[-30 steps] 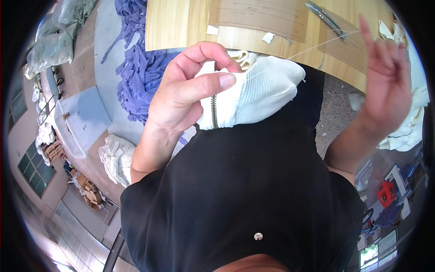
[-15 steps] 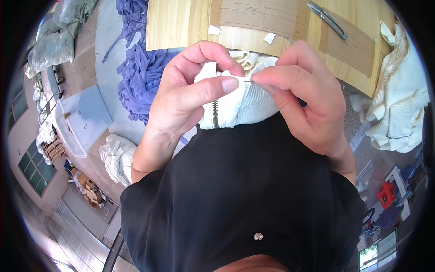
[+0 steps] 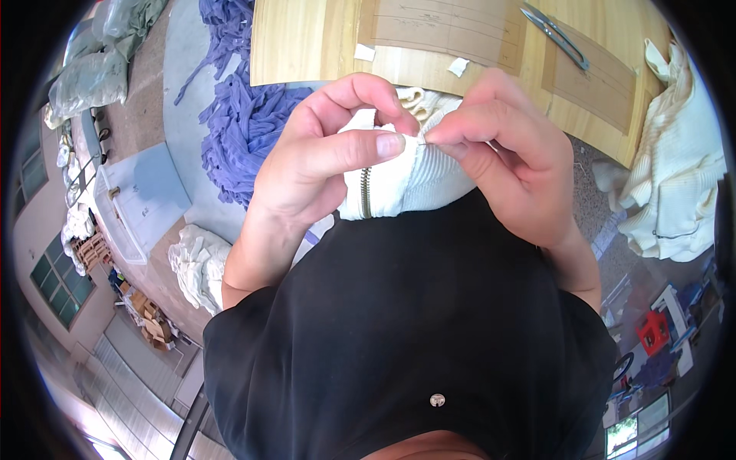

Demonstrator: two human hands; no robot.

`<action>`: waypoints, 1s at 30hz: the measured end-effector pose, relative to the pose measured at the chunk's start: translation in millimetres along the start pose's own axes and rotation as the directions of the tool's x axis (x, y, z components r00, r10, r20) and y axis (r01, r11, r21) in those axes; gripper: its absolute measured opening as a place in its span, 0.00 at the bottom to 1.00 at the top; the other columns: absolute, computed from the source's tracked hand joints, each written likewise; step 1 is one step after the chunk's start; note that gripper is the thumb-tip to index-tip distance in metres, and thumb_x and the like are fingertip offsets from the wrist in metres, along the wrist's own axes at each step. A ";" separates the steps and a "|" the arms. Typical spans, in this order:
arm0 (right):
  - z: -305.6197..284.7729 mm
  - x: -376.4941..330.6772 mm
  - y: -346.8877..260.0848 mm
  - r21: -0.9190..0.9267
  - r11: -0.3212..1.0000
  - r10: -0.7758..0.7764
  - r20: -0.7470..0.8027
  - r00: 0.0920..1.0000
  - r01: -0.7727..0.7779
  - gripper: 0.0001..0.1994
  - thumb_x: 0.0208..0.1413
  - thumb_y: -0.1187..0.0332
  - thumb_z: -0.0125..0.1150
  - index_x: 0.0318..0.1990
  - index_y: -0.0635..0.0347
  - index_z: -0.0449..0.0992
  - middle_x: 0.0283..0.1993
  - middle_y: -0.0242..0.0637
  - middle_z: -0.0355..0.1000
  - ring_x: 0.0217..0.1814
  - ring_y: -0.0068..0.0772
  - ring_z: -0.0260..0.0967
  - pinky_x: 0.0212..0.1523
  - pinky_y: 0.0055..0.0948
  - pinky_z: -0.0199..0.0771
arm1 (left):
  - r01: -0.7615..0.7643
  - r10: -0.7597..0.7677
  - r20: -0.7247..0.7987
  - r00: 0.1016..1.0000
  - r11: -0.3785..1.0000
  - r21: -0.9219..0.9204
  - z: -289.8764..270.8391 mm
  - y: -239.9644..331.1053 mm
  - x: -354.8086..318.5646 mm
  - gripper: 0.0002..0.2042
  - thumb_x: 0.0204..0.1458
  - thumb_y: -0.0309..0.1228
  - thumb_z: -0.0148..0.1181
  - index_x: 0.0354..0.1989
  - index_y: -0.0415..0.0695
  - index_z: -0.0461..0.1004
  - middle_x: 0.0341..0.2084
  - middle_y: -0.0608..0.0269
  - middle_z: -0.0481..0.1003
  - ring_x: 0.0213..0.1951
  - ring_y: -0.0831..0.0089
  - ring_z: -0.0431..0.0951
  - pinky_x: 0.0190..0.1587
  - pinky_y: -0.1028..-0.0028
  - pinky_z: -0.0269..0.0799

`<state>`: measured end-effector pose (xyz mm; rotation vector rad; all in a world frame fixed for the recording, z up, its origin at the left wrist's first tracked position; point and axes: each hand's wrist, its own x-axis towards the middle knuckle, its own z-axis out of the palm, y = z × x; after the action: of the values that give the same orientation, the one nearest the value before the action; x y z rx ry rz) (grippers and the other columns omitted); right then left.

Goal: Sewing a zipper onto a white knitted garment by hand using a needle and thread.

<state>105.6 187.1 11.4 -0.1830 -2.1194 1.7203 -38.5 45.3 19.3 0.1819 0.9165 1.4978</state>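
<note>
Head view, hands at frame centre. Left hand (image 3: 322,169) grips a cream ribbed knit garment (image 3: 406,180) with a metal zipper (image 3: 365,192); thumb lies flat across the top of the fabric, other fingers (image 3: 360,88) curled over its far edge, so closed on the cloth. Right hand (image 3: 510,165) sits at 3 o'clock of the left, touching it at the fingertips; thumb and forefinger pinched shut on a thin needle (image 3: 424,139) at the garment's upper edge (needle is only a small sliver, thread not discernible). Garment is held up in front of the person's black shirt (image 3: 406,330), between both hands, zipper running vertically on its left part.

At 12 o'clock: wooden worktop (image 3: 307,38) carrying brown paper patterns (image 3: 445,31), two small white scraps, and metal scissors (image 3: 553,34) toward 1 o'clock. At 3 o'clock: pile of cream knitwear (image 3: 678,176). At 10 o'clock: heap of purple fabric (image 3: 245,130) on the floor; white cloth bundle (image 3: 198,264) at 8 o'clock.
</note>
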 end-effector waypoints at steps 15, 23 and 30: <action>-4.6 5.4 -5.7 -0.224 0.955 -0.192 0.043 0.980 0.197 0.09 0.43 0.83 0.57 0.33 0.62 0.76 0.25 0.33 0.59 0.24 0.27 0.57 0.23 0.19 0.55 | 0.031 -0.031 -0.006 0.999 0.999 -0.042 -1.7 -1.0 1.8 0.10 0.43 0.19 0.57 0.35 0.40 0.69 0.32 0.63 0.73 0.36 0.78 0.72 0.42 0.80 0.67; 4.2 -1.3 -3.3 -0.142 0.987 -0.078 -0.045 0.996 0.071 0.09 0.43 0.84 0.58 0.33 0.63 0.75 0.27 0.33 0.63 0.25 0.27 0.58 0.24 0.19 0.57 | 0.025 -0.026 -0.071 0.997 0.999 -0.020 3.2 -2.7 2.1 0.09 0.43 0.19 0.58 0.34 0.40 0.70 0.31 0.63 0.74 0.36 0.78 0.72 0.43 0.80 0.66; 8.1 4.6 -2.9 -0.233 0.935 -0.282 -0.028 0.959 0.268 0.09 0.46 0.83 0.56 0.36 0.64 0.72 0.35 0.39 0.69 0.26 0.25 0.63 0.25 0.18 0.62 | -0.104 0.133 -0.179 0.975 0.981 0.164 20.1 -2.8 -1.6 0.08 0.43 0.17 0.58 0.33 0.40 0.70 0.29 0.63 0.73 0.35 0.77 0.72 0.42 0.78 0.67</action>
<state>98.7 180.7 14.0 0.0001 -2.1752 1.2974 -23.8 52.0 31.6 0.2129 1.1937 1.5743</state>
